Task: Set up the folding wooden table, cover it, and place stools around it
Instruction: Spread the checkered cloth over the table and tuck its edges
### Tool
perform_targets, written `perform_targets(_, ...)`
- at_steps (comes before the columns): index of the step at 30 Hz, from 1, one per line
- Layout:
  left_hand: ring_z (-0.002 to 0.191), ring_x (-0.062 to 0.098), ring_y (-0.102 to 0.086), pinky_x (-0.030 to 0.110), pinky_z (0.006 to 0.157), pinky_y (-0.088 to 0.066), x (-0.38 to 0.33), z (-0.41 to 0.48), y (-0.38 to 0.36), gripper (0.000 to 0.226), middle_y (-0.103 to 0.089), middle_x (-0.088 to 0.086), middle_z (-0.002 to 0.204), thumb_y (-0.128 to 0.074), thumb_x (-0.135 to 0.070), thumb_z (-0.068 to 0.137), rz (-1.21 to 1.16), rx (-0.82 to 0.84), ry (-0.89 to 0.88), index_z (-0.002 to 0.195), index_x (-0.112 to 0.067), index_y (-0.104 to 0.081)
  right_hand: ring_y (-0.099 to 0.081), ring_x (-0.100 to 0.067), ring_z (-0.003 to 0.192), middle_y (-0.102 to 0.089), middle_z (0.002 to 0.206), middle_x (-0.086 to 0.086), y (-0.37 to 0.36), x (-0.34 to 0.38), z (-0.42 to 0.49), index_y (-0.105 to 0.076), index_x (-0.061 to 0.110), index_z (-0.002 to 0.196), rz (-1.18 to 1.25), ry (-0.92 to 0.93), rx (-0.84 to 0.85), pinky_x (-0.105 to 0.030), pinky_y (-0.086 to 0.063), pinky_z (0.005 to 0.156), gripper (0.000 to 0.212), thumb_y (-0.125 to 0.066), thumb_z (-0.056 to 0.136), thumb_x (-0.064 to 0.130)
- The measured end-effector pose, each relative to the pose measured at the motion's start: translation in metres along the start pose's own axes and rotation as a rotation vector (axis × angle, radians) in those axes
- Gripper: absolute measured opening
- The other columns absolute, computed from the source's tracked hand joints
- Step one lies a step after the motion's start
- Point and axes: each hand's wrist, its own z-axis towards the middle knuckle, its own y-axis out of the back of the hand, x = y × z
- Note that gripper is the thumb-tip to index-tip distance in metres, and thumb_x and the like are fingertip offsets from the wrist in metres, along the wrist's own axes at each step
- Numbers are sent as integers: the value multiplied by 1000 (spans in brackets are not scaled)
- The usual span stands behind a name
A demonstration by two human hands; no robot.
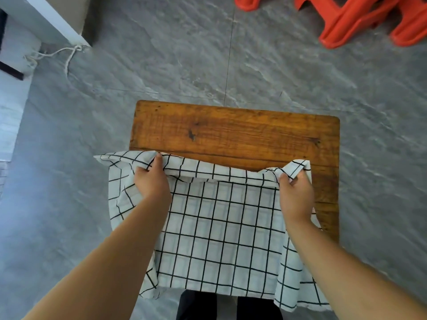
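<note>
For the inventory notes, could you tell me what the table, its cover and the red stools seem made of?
Table: wood, likely varnished; grain and knots show. Cover: thin woven cloth, judging by folds and hem. Stools: seemingly moulded plastic, uniform glossy red.

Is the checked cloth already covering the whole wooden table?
No: the checked cloth covers only the near part of the wooden table, whose far half is bare, while the left hand and right hand grip its front edge.

Bench (231, 130): orange-brown, wood grain, dark knots. Cloth (219, 239): white, black grid lines. Stools (346, 21), far right: red. Floor (161, 54): grey, stone-veined. Cord (76, 48), far left: white.
</note>
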Motion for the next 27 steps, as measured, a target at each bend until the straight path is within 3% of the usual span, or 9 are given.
perform_targets(5,75,19,-55,41,82,-52,4,8,-7,30,-55,-1,75,-65,-41,81,109,-19,-64,70,-20,-47,-56,-9,68,-61,73,8,-8,-12,9,-61,17,93,2,-11,1,-26,-37,60,16,-49,94,27)
perform_targets(11,77,13,-49,29,75,-42,7,-11,-6,29,-51,-5,83,-54,-51,87,141,114,-94,82,-23,-49,-56,-2,92,-63,97,15,1,-1,-1,-60,25,110,117,-54,150,-23,-37,76,31,-40,97,45)
perform_targets(13,104,12,-53,34,95,-40,12,-25,-2,42,-57,-6,114,-45,-53,91,85,213,-96,120,-24,-52,-51,-2,109,-57,116,20,5,1,-7,-52,27,126,138,-43,242,-23,-35,88,38,-36,98,47)
perform_targets(14,121,13,-47,37,105,-34,16,-35,0,52,-49,-6,134,-41,-52,93,68,260,-98,139,-28,-38,-44,-1,118,-48,129,21,7,0,-11,-43,27,136,129,-37,290,-24,-33,95,46,-34,97,49)
perform_targets(16,135,12,-33,35,109,-24,29,-59,4,59,-31,-10,150,-37,-50,96,125,356,-154,149,-34,-16,-29,-4,135,-27,150,16,12,-3,-19,-20,26,149,81,-48,363,-30,-26,111,63,-32,95,54)
perform_targets(18,141,7,-21,28,109,-19,46,-87,9,60,-19,-13,155,-36,-46,97,295,501,-315,150,-33,-11,-20,-10,143,-17,157,8,19,-6,-28,-9,26,152,24,-49,402,-34,-20,116,69,-35,95,54)
perform_targets(21,144,5,0,28,116,-7,81,-112,11,63,-2,-14,157,-34,-48,97,718,711,-626,150,-33,-5,-11,-11,145,-12,159,5,32,-14,-42,-8,24,152,-130,28,445,-34,-15,116,69,-40,96,49)
perform_targets(24,143,10,16,36,118,4,108,-119,5,64,13,-8,158,-28,-50,98,1108,756,-775,150,-32,4,-10,-12,145,-12,159,5,41,-26,-49,-9,25,151,-274,123,486,-36,-16,116,69,-42,95,48)
perform_targets(27,143,14,19,40,116,8,120,-121,-1,65,15,-5,158,-28,-53,97,1249,725,-796,150,-33,4,-8,-13,145,-11,159,5,46,-39,-44,-10,25,151,-362,180,548,-37,-17,117,68,-42,96,47)
